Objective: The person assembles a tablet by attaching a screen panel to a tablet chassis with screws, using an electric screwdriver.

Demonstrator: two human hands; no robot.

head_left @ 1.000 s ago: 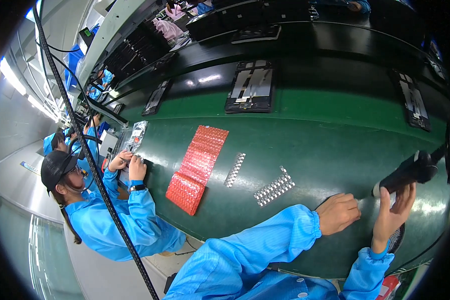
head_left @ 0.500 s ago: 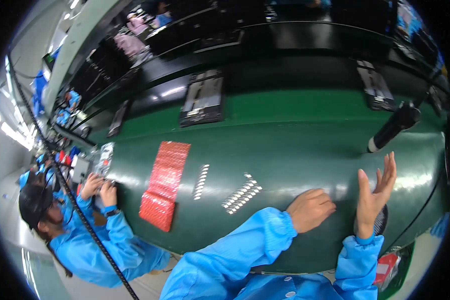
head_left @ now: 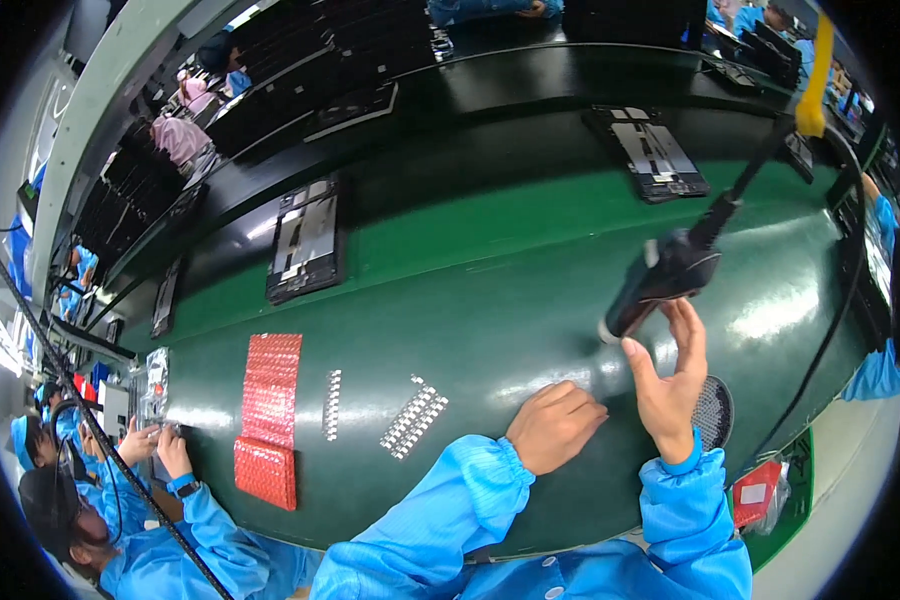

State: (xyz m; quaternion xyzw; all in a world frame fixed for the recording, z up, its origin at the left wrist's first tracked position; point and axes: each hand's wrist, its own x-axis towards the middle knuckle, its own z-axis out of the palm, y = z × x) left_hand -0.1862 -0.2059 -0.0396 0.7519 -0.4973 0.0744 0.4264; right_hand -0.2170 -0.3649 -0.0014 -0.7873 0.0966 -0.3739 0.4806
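Observation:
A black handheld tool (head_left: 667, 275), shaped like an electric screwdriver with a pale tip, hangs tilted from a cable and looks slightly blurred. My right hand (head_left: 670, 385) is just below it, thumb and fingers spread apart. The fingertips meet the tool's lower side; I cannot tell whether they press on it. My left hand (head_left: 558, 428) is curled, knuckles up, over the green table (head_left: 510, 340); whatever is under its fingers is hidden. Left of it lie strips of small silvery pieces (head_left: 413, 420) and a single shorter strip (head_left: 332, 405). A round black textured dish (head_left: 713, 412) shows behind my right wrist.
Red bubble-wrap pouches (head_left: 270, 390) lie at the left, near a co-worker (head_left: 180, 540) in blue. Opened flat devices (head_left: 306, 240) sit on the raised green strip beyond. A dark cable (head_left: 832, 340) hangs at the right, above a green bin (head_left: 785, 515) holding a red packet.
My view has turned, so the table things appear farther left. My right hand has come up to the hanging tool, which has swung and tilted. The left hand stays curled.

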